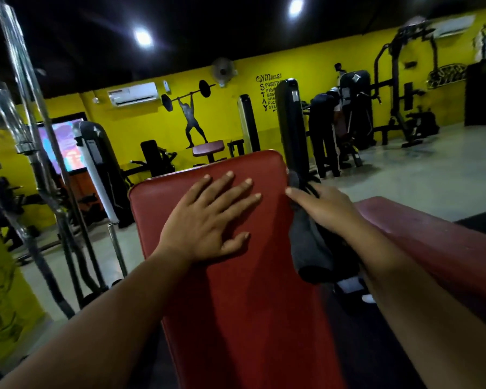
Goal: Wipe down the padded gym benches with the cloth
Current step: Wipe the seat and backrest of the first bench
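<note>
At centre foreground: long red padded vinyl bench (236, 290). Just right of it: darker maroon padded bench (438, 237). Left hand (205, 220), palm flat on the red pad's far end, fingers straight and spread. Right hand (328, 209), on top of the cloth at the pad's right edge; index finger straight, other fingers hidden, grip not discernible. Dark grey bunched cloth (306, 245), against that right edge, hanging below the right hand.

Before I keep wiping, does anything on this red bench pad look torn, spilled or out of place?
Nothing stands out. The red bench pad shows no tear or spill. The left hand lies flat on it; the right hand holds the dark cloth bunched at its right edge. Dim light could hide fine marks.
</note>
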`<state>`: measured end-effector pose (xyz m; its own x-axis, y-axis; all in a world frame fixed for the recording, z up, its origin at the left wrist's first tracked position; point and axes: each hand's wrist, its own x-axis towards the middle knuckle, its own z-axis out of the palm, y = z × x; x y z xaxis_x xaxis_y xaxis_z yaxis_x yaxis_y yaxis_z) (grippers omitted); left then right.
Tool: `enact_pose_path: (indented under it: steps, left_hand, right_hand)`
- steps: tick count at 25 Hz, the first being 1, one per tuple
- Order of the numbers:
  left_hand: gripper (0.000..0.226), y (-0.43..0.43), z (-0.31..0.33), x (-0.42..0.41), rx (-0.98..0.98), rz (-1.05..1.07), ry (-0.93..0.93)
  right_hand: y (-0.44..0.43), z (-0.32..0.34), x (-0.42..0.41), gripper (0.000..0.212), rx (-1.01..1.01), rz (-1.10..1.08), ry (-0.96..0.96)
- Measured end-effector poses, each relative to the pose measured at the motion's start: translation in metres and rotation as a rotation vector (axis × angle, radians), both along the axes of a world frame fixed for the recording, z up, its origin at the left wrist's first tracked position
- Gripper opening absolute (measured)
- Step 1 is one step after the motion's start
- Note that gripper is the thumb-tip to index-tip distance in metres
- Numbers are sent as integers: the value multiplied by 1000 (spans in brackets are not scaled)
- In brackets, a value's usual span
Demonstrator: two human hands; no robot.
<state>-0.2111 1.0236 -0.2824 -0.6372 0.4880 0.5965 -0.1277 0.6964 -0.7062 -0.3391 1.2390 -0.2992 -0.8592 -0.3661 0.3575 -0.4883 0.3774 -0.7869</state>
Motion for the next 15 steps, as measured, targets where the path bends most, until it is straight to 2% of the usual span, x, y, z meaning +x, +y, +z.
enact_pose_path:
  steps: [4,7,9,13,15]
  left_hand:
    - [72,1,-3,4,28,8,-46]
    - [72,23,-34,-1,245,80,90]
    - [79,48,-76,-6,408,139,101]
    - [83,74,-186,5,246,89,-131]
    - [80,76,-215,12,262,68,-130]
  right_hand:
    - [-20,18,-25,50,-194,89,152]
    - [-21,-1,-27,50,-285,70,176]
    - [-13,-34,-7,52,-284,15,152]
    - [0,-117,30,55,-291,-119,345]
    - [12,-138,35,55,-214,-89,292]
